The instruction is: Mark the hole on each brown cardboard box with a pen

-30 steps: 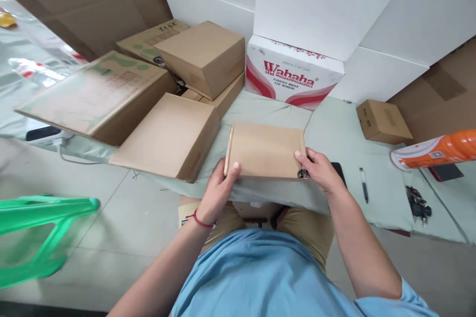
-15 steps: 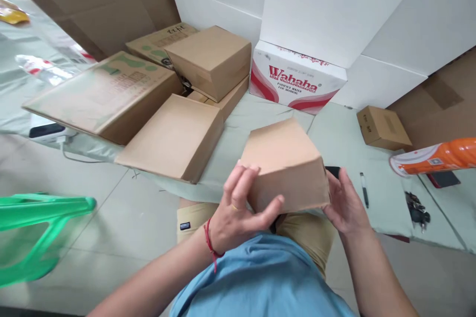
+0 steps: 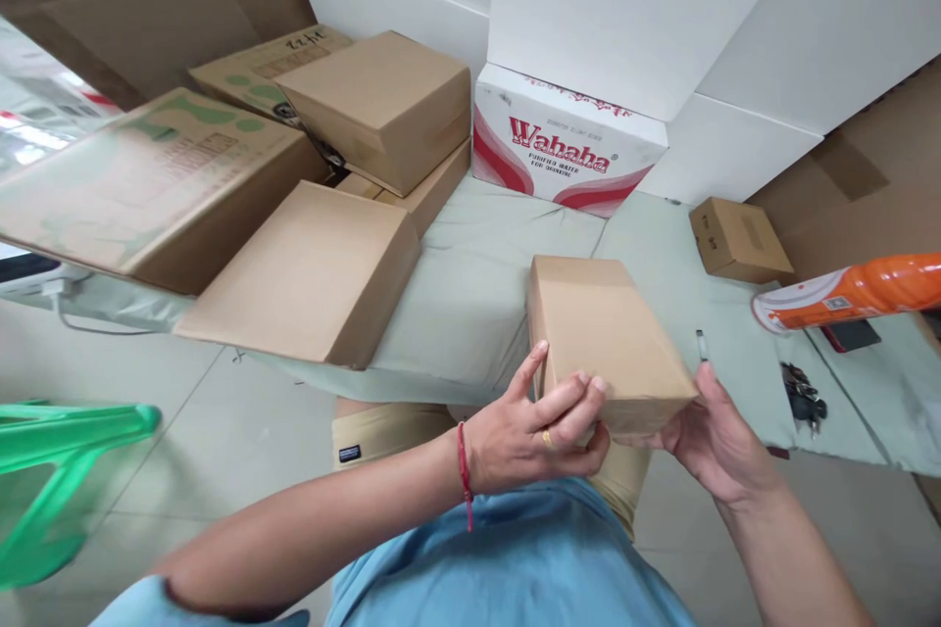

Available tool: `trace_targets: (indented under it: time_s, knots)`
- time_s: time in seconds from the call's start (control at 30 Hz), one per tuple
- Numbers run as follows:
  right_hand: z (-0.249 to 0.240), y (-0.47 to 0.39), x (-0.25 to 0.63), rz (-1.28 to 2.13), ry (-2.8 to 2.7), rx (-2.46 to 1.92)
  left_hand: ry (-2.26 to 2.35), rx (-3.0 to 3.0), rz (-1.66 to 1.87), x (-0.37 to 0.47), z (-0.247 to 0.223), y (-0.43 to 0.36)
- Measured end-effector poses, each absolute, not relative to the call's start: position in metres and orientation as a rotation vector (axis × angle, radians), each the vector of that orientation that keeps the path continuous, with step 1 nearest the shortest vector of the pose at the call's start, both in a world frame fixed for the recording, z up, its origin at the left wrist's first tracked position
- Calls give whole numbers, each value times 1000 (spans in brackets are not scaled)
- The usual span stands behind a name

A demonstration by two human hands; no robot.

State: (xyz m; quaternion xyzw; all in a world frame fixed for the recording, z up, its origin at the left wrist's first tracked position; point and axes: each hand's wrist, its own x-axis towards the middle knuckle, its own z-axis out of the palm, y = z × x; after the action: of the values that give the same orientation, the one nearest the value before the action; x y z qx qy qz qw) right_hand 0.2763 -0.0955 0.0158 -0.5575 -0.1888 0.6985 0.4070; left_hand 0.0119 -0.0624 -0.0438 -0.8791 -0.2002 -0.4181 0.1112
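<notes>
A closed brown cardboard box [image 3: 610, 323] is held at the table's front edge, above my lap. My left hand [image 3: 540, 426] grips its near left corner, the thumb on the left side and the other fingers bent against the near edge. From the right, my right hand [image 3: 717, 436] holds the near right corner, its thumb up along the side and its other fingers partly hidden beneath. Left of it on the table lies another brown box [image 3: 309, 274], with one more brown box [image 3: 382, 98] stacked behind.
A white Wahaha carton [image 3: 566, 142] stands at the back. On the right are a small brown box [image 3: 739, 240], an orange bottle [image 3: 853, 294], keys [image 3: 803, 399] and a pen [image 3: 701, 346]. A green stool [image 3: 66, 470] is at lower left.
The held box has turned and moved right, now showing its left side. My left hand has shifted right along its near edge, and my right hand has moved right with it. The view has shifted slightly.
</notes>
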Motion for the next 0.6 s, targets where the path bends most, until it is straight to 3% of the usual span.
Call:
trace_targets:
  time_s: [0.13,0.3,0.6]
  knots:
    - [16,-85,291,1526,-417,-1496,-532,-2632,-1220,23,-42,-54]
    - [23,-28,340,1095,-374,-1434,-1017,-2600,-1450,3,-47,-60]
    - [-4,119,434,1006,-495,-1405,-1670,-2179,-1289,-110,-64,-116]
